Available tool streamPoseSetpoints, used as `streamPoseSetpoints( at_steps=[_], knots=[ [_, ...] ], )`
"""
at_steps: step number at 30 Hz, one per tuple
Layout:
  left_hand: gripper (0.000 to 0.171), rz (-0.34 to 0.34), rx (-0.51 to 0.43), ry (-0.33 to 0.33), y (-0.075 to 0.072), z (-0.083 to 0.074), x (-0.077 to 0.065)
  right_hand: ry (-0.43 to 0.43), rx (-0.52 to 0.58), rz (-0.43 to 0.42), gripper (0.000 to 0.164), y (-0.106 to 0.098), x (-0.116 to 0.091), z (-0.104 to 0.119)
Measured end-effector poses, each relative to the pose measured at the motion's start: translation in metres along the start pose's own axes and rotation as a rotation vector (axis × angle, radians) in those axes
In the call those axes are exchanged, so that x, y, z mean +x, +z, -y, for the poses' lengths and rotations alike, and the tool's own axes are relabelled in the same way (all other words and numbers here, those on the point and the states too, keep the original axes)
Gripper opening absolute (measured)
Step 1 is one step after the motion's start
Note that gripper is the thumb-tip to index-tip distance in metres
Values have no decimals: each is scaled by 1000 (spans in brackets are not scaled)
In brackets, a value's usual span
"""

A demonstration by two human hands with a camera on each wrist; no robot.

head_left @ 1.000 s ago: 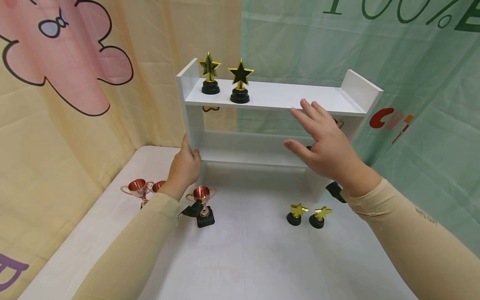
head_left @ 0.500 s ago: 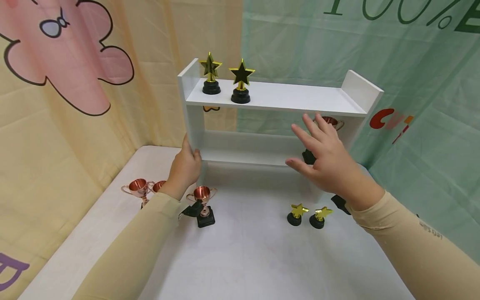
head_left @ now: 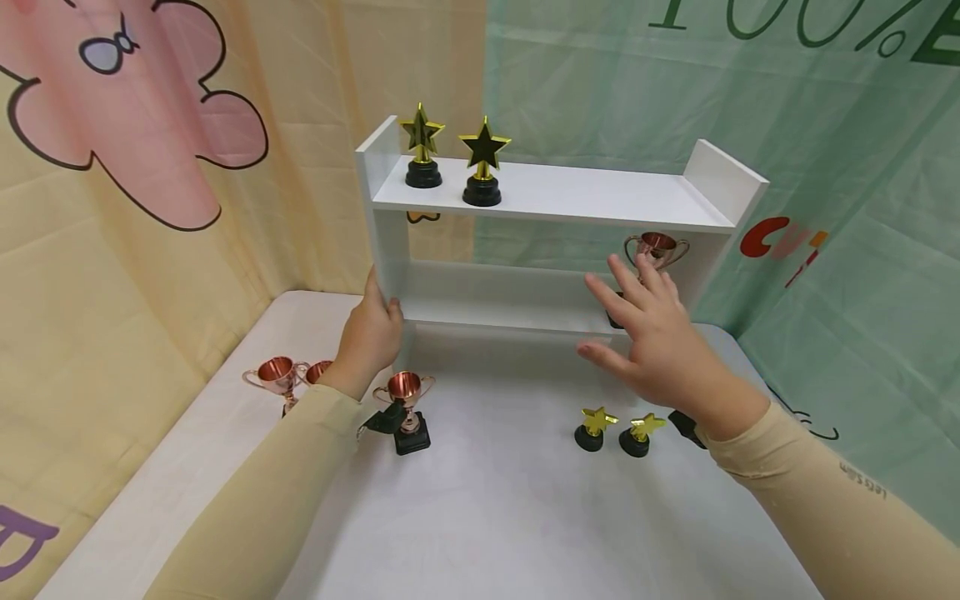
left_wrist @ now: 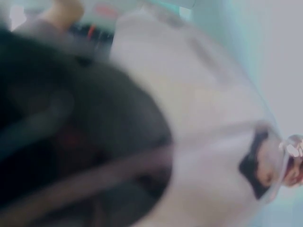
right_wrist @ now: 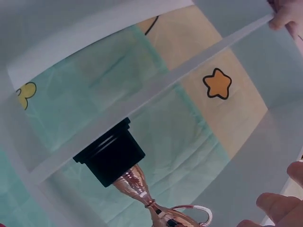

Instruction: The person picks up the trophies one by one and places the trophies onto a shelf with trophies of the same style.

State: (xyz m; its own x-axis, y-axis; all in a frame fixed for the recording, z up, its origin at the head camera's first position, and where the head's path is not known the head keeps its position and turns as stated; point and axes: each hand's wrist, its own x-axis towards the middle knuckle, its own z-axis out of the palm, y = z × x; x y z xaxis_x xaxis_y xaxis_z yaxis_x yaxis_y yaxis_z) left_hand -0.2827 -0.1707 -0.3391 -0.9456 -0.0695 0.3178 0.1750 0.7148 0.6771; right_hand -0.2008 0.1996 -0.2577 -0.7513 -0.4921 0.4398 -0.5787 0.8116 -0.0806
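Observation:
My left hand grips the left side panel of a white two-tier shelf. My right hand is spread in front of the shelf's right half, its fingers straight and holding nothing. Just behind those fingers, a rose-gold trophy cup stands on the lower tier at the right, partly hidden. The right wrist view shows its black base on the tier board. Two gold star trophies with black bases stand at the left of the top tier. The left wrist view is mostly blurred and dark.
Several rose-gold trophy cups stand on the white table at the left, some partly behind my left forearm. Two small gold star trophies sit in front of the shelf at the right. Printed curtains hang behind.
My right hand has moved down and slightly right, away from the top tier's edge, uncovering more of the trophy cup on the lower tier. My left hand stays on the side panel.

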Motion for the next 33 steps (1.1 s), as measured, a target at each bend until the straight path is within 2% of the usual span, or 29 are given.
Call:
streamPoseSetpoints(
  at_steps=[13, 33],
  knots=[
    [68, -8, -8, 5, 1, 2, 1, 78, -2, 116, 85, 11, -14, -7],
    [67, 4, -5, -9, 1, 2, 2, 133, -7, 159, 88, 29, -40, -18]
  ],
)
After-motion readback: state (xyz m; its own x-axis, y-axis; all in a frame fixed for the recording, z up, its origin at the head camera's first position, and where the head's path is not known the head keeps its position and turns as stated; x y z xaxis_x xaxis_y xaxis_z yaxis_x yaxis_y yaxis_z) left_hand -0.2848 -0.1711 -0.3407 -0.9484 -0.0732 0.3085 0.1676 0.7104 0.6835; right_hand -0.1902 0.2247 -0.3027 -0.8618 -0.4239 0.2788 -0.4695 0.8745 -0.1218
